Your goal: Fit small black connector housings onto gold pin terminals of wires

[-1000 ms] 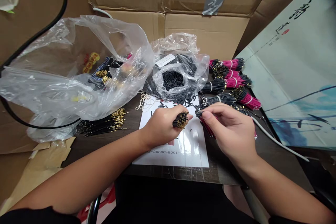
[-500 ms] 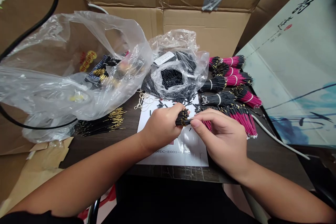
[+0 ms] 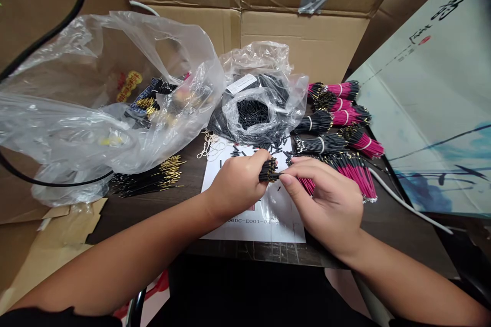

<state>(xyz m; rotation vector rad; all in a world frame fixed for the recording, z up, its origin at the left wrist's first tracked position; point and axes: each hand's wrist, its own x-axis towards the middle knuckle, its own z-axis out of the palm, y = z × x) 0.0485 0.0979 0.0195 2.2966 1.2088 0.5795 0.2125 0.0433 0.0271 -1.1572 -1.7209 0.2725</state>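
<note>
My left hand grips a tight bundle of black wires with gold pin ends, over a white printed sheet. My right hand pinches a thin black-ended length of magenta wire between thumb and fingers. Its black end reaches the side of the bundle. Beside that hand, a loose sheaf of magenta wires lies on the dark table. Several banded magenta-and-black wire bundles lie in a row behind it.
A clear bag of black tubes stands behind the sheet, with loose tubes spilled around it. Gold-tipped black wires lie left, beside a large clear plastic bag. Cardboard rises behind; a printed poster board leans right.
My left hand has moved right, and the bundle now lies flatter. My right hand has come closer, bringing the black wire end against the bundle.
</note>
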